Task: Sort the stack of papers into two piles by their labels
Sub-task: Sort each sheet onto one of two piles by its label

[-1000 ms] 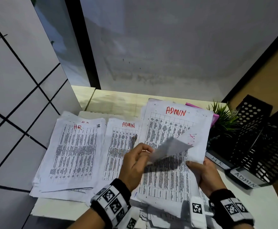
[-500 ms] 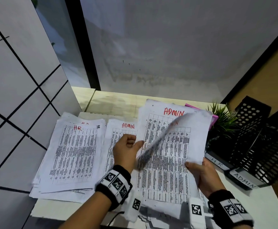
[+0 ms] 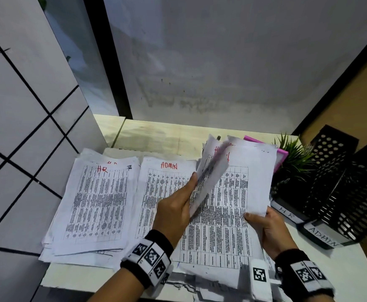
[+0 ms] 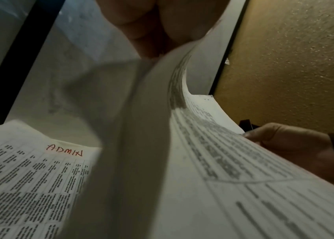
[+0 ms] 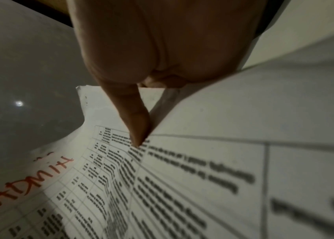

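The stack of papers (image 3: 228, 216) is lying at the near middle of the table (image 3: 341, 273), just right of the ADMIN pile (image 3: 163, 192). The left hand (image 3: 176, 210) is pinching a lifted sheet (image 3: 210, 179), which is standing curled over the stack. The right hand (image 3: 267, 232) is gripping the stack's right edge, thumb on top. The HR pile (image 3: 95, 203) is sitting left of the ADMIN pile, touching it. Black trays (image 3: 341, 192) and a small plant (image 3: 293, 158) are standing right of the stack.
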A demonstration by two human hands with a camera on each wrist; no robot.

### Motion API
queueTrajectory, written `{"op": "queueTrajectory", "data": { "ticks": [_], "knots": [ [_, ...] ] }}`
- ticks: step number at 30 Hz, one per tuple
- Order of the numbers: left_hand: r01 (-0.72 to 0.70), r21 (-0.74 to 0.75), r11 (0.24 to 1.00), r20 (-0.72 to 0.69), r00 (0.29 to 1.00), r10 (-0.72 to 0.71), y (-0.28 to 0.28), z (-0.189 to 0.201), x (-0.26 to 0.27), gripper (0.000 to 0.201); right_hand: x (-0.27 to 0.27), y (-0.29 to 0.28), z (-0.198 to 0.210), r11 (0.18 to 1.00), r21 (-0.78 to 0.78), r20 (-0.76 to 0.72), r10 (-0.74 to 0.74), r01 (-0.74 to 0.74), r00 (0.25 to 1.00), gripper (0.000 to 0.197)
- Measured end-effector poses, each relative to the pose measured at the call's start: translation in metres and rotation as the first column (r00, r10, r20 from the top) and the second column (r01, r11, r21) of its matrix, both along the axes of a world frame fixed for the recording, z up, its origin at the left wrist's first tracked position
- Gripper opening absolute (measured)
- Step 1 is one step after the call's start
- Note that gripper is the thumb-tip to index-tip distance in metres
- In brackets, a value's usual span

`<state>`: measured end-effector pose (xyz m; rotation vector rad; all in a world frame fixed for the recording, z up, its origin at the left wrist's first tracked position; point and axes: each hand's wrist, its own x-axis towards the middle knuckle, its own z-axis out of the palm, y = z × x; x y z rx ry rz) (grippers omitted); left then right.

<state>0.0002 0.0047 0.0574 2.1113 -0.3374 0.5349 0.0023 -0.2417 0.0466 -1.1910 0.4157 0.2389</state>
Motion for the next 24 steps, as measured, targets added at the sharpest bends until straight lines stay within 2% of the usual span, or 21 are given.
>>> {"op": "queueTrajectory", "data": {
  "ticks": [3,7,10,13,14,15,16,17,18,19,21,22,24],
  "knots": [
    [-0.009,0.024,1.0,0.076,0.997,0.007,0.002,-0.003,-0.004,0.043,0.0,-0.001,-0.001,1.0,-0.002,-0.005,0.01,-0.01,1.0,0.042],
    [-0.06,-0.107,0.992,0.046,0.997,0.065,0.001,-0.005,-0.006,0.026,-0.002,0.0,-0.001,1.0,-0.016,-0.001,0.02,-0.02,1.0,0.043],
    [0.034,-0.172,0.985,0.008,0.999,-0.033,-0.002,-0.002,-0.013,0.021,-0.002,0.002,0.001,1.0,-0.031,0.031,-0.002,0.003,1.0,0.047],
    [0.101,-0.33,0.939,-0.173,0.971,-0.165,-0.007,0.01,-0.029,0.02,-0.003,0.002,0.002,0.999,-0.034,0.034,-0.026,0.027,0.999,0.018],
    [0.104,-0.395,0.913,-0.227,0.952,-0.206,-0.008,0.014,-0.033,0.021,-0.003,0.003,0.002,1.0,-0.017,0.029,-0.023,0.024,0.999,0.019],
    [0.114,-0.439,0.891,-0.262,0.933,-0.248,-0.006,0.016,-0.036,0.024,-0.003,0.003,0.003,1.0,-0.005,0.031,-0.017,0.017,0.999,0.029],
    [0.14,-0.456,0.879,-0.282,0.914,-0.292,-0.004,0.017,-0.037,0.032,-0.002,0.003,0.001,1.0,-0.011,0.026,-0.009,0.009,1.0,0.049],
    [0.171,-0.451,0.876,-0.301,0.895,-0.33,-0.001,0.017,-0.038,0.045,-0.002,0.003,0.001,1.0,-0.012,0.013,0.0,0.0,1.0,0.059],
    [0.191,-0.429,0.883,-0.334,0.875,-0.352,0.001,0.016,-0.038,0.058,-0.001,0.002,0.002,1.0,0.0,-0.007,0.001,-0.001,1.0,0.056],
    [0.183,-0.402,0.897,-0.381,0.857,-0.346,0.003,0.015,-0.038,0.068,-0.001,0.0,0.001,1.0,0.016,-0.025,-0.002,0.002,1.0,0.048],
    [0.057,-0.389,0.92,-0.461,0.852,-0.248,0.004,0.011,-0.036,0.07,-0.002,0.0,0.003,0.999,0.041,-0.036,-0.006,0.007,0.999,0.033],
    [-0.027,-0.421,0.907,-0.476,0.857,-0.195,0.005,0.009,-0.034,0.064,-0.002,0.0,0.003,0.999,0.045,-0.045,-0.005,0.007,0.999,0.031],
    [-0.165,-0.53,0.832,-0.485,0.864,-0.138,0.007,0.008,-0.029,0.042,-0.004,0.003,0.005,0.999,0.053,-0.04,0.008,-0.006,0.999,0.038]
  ]
}}
